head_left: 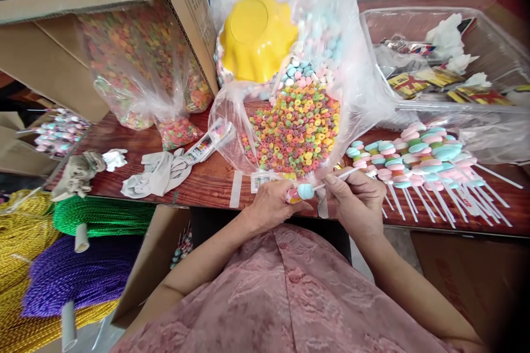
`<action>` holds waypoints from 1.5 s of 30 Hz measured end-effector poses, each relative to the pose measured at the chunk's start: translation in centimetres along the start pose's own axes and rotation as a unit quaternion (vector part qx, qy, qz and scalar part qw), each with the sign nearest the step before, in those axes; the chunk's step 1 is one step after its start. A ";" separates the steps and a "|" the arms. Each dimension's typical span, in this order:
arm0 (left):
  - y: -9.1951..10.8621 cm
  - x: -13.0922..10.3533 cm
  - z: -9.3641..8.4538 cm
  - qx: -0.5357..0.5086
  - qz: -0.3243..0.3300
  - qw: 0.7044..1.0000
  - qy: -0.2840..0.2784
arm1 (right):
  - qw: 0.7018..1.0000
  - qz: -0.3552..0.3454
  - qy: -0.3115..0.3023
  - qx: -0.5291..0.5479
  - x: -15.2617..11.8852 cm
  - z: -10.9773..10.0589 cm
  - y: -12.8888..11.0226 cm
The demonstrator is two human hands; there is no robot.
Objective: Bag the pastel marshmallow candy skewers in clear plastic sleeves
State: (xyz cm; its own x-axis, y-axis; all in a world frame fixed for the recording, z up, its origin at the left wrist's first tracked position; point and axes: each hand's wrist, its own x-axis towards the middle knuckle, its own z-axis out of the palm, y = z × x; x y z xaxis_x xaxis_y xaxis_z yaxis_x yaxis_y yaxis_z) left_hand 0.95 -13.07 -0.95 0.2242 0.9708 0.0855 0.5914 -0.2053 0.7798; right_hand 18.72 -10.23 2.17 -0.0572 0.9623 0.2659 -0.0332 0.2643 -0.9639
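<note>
Close to the table's front edge, my left hand (271, 201) is closed around the end of a candy skewer; a round light-blue candy (305, 191) shows beside its fingertips, with pink and yellow pieces partly hidden in the fingers. My right hand (361, 204) pinches the white stick (344, 173) of this skewer between thumb and fingers. Just behind both hands lies a heap of small colourful ring candies (302, 127) on an opened clear plastic bag (232, 105). Finished-looking candy skewers (426, 154) with white sticks lie piled right of my right hand.
A yellow wavy bowl (259, 38) rests upside down on pastel candies (327, 27). Behind right stands a clear plastic bin (505, 105) with wrappers. At left are a cardboard box (199, 16), bagged ring candies (128, 55), grey gloves (159, 174) and bundled purple cord (83, 276).
</note>
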 end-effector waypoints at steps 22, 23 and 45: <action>-0.3 -0.2 0.4 0.049 -0.025 0.998 0.021 | 0.997 0.008 0.078 -0.006 -0.2 1.6 1.4; -0.2 -0.2 0.3 0.032 -0.031 0.999 0.020 | 0.997 -0.001 0.078 -0.025 -0.4 1.8 1.3; 0.2 -0.8 0.7 -0.243 -0.072 0.966 -0.055 | 0.991 -0.032 -0.121 -0.044 0.5 -1.2 1.2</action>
State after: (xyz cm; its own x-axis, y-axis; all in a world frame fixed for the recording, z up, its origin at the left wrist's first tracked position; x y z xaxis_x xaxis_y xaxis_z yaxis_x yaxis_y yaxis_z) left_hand 1.46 -14.02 -1.33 0.2641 0.9602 -0.0915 0.1944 0.0399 0.9801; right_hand 19.84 -9.33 1.16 -0.2950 0.9033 0.3116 0.0429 0.3383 -0.9400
